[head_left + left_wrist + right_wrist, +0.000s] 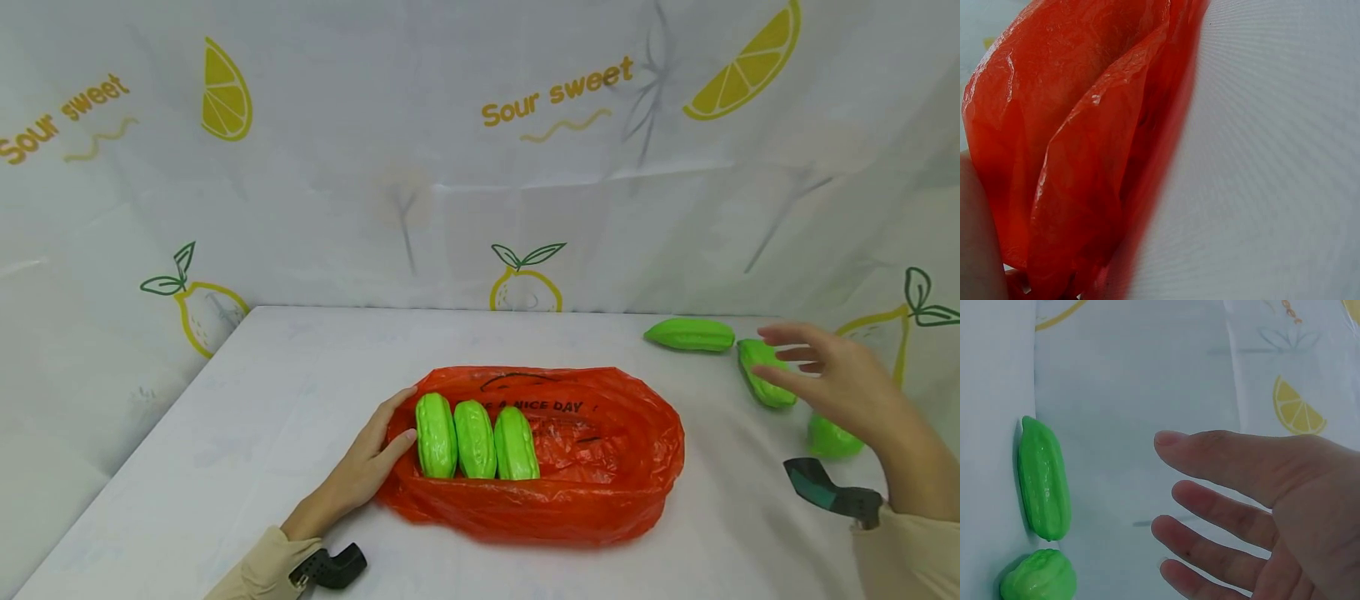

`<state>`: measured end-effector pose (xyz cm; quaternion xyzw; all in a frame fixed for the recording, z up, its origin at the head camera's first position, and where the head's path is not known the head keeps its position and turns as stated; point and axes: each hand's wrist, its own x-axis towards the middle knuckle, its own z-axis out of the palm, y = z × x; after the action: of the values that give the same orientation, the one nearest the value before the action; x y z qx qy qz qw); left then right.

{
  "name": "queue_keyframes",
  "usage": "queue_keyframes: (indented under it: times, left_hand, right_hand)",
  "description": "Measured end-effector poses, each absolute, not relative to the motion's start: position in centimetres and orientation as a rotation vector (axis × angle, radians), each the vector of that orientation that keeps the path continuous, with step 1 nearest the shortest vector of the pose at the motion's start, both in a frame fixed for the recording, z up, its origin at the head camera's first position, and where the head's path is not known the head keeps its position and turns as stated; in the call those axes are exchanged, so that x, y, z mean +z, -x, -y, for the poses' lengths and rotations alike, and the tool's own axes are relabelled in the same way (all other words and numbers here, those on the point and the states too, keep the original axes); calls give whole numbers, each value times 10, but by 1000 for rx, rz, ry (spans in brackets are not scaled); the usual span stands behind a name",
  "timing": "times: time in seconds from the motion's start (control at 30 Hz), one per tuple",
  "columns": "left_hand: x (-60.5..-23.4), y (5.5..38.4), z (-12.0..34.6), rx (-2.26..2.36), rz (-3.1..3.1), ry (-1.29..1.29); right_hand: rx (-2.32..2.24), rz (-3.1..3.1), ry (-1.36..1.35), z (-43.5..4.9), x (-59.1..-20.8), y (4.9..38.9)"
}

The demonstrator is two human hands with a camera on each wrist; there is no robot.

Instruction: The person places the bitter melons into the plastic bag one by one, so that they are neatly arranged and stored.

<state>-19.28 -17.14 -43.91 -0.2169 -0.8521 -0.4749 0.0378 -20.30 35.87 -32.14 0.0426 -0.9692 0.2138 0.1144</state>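
Observation:
A red plastic bag [540, 508] with black print lies with its mouth spread wide on the table. Three glossy green, ridged, elongated fruits [474, 439] stand side by side at its left end. My left hand [367, 458] grips the bag's left side, thumb at the rim; in the left wrist view red folds [1085, 156] hide most of its fingers. My right hand [843, 379], empty, is raised at the right, fingers spread and slightly bent. Beneath and behind it lie another green fruit [761, 375], partly covered by the fingers in the head view, and one [836, 437] near the wrist.
Farther back lies a long green fruit [690, 334] with a pointed end. The white tabletop [337, 342] runs back to a hanging white cloth [337, 183] printed with lemons and lettering. Each wrist wears a dark strap [832, 493].

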Motion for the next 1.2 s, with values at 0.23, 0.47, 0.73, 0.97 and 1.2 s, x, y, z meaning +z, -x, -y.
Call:
queue_keyframes:
  times: [0.23, 0.47, 0.73, 0.97, 1.2]
  left_hand:
    - [-439, 192, 172, -1450, 2611, 658]
    - [-439, 191, 172, -1452, 2621, 645]
    - [-437, 191, 172, -1450, 2628, 635]
    - [-437, 191, 172, -1447, 2627, 640]
    - [-438, 191, 172, -1441, 2609, 659]
  right_hand:
    - [597, 2865, -124, -374, -326, 204]
    - [568, 2866, -128, -388, -333, 205]
    - [524, 2925, -88, -404, -344, 206]
    - [525, 2941, -27, -415, -352, 207]
    - [488, 2943, 83, -419, -357, 206]
